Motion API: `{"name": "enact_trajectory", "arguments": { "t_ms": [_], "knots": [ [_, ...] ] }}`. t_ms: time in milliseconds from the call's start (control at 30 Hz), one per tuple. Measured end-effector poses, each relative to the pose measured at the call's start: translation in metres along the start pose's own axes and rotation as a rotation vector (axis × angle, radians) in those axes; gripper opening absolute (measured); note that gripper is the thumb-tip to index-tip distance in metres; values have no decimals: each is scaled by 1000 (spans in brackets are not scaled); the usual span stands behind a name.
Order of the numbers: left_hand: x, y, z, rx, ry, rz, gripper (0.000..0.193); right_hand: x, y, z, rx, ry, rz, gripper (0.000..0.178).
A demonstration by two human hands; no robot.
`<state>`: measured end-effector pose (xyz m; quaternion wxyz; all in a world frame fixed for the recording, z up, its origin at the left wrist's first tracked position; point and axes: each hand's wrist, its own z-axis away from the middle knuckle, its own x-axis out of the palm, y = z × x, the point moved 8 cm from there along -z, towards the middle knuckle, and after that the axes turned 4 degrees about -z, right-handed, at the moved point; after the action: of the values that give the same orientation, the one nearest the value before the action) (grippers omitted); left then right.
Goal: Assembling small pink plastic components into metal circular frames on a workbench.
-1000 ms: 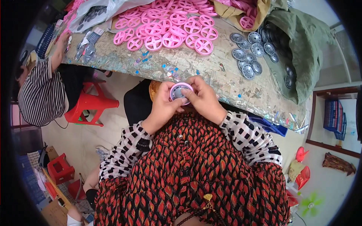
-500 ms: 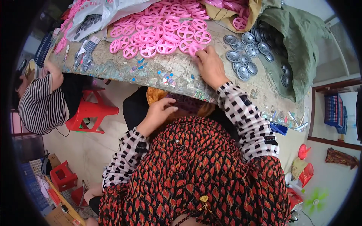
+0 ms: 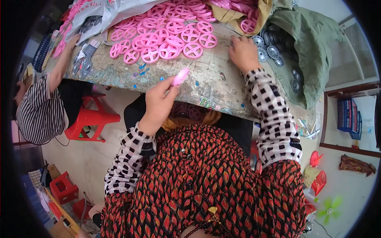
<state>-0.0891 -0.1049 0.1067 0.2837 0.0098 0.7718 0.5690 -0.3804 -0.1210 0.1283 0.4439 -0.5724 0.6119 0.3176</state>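
Observation:
My left hand (image 3: 158, 102) is raised near the table's front edge, pinching a pink spoked ring (image 3: 181, 76) that shows almost edge-on. On the right of the table, my right hand (image 3: 244, 54) lies over the grey discs (image 3: 273, 51), its fingers curled down. A dark rim shows at its fingertips, seemingly a grey disc; the hand and forearm hide the discs beneath. Left of that hand spreads a large heap of pink spoked rings (image 3: 166, 50).
A green sack (image 3: 317, 55) with more grey discs lies at the right, beside a tan sack (image 3: 260, 18) of pink rings. At the back left is a white plastic bag (image 3: 119, 12). Another person in a striped top (image 3: 35, 113) works at the left, near a red stool (image 3: 93, 117).
My left hand has come up from my lap and now holds a pink ring. My right hand has left the pink heap and moved right onto the grey discs. The other person's arm reaches farther forward.

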Motion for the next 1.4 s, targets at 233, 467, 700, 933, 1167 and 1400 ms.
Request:
{"name": "enact_trajectory", "arguments": {
  "t_ms": [233, 467, 700, 933, 1167, 1400],
  "knots": [
    [3, 2, -4, 290, -91, -476, 46, 14, 9, -12, -98, 47, 207, 16],
    [6, -22, -13, 96, 33, -705, 64, 45, -101, 41, 274, -246, -1099, 21],
    [4, -29, -13, 131, -12, -540, 66, 31, -133, 69, -30, -100, -855, 23],
    [6, -44, -9, -94, -100, -190, 67, 58, -137, 78, 157, -500, -1168, 24],
    [13, -50, 0, -72, -200, 136, 47, 59, -140, 89, 261, -531, -1350, 21],
    [19, -46, 57, -420, -408, 717, 30, 42, -161, 128, 185, -732, -1511, 12]
  ]
}}
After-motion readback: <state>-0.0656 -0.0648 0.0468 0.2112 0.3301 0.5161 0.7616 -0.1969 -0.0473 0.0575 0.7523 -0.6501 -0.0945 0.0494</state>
